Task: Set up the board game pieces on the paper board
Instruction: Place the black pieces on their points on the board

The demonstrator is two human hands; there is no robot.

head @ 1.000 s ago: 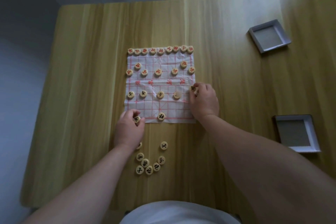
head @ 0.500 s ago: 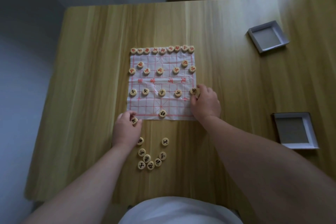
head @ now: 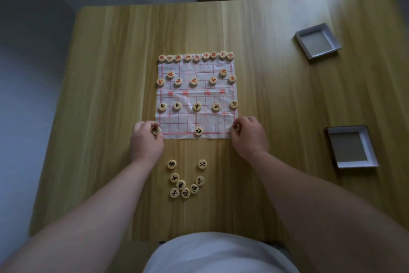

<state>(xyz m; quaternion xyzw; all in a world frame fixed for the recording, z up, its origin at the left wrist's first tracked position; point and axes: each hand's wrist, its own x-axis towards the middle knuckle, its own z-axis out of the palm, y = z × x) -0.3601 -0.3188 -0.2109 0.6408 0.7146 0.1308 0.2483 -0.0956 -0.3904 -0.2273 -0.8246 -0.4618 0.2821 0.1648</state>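
Note:
The white paper board point(head: 212, 122) with a red grid lies mid-table. Red-lettered pieces point(head: 195, 58) line its far edge and the rows behind the river. A row of black-lettered pieces point(head: 197, 106) stands on my side, and one more black piece point(head: 198, 131) sits mid near edge. My left hand point(head: 146, 142) pinches a black-lettered piece point(head: 155, 130) at the board's near left corner. My right hand point(head: 249, 136) is at the near right corner, its fingertips closed on a mostly hidden piece point(head: 236, 127). Several loose black pieces point(head: 181, 184) lie on the table between my arms.
Two shallow white box halves lie on the wooden table point(head: 110, 95) to the right, one far point(head: 317, 41) and one nearer point(head: 352, 146). The table's left edge drops to a grey floor. My white shirt fills the bottom of the view.
My right hand left a black piece at the right end of the near row and drew back to the near right corner. My left hand carried its piece to the near left corner.

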